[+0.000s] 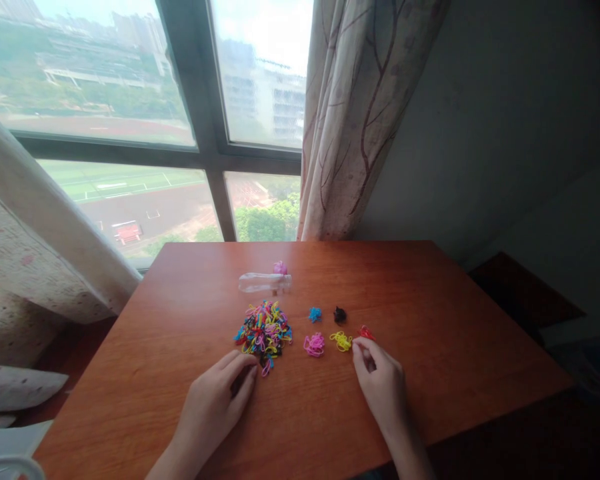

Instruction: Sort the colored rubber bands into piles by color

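A mixed pile of colourful bands [266, 330] lies near the middle of the wooden table [300, 413]. My left hand [219, 393] is at the pile's lower left edge, thumb and forefinger curved close together; whatever they pinch is too small to name. To the right are small separate heaps: blue [315, 314], black [339, 315], pink [314, 345], yellow [341, 341] and red [365, 333]. My right hand [379, 375] has its fingertips pressed together between the yellow and red heaps, partly covering the red one. Anything in that pinch cannot be made out.
Behind the pile a clear plastic bottle [264, 283] lies on its side, with a purple object [280, 267] just beyond it. A window and curtains [350, 133] stand past the table's far edge. A white object [10, 463] is at the lower left.
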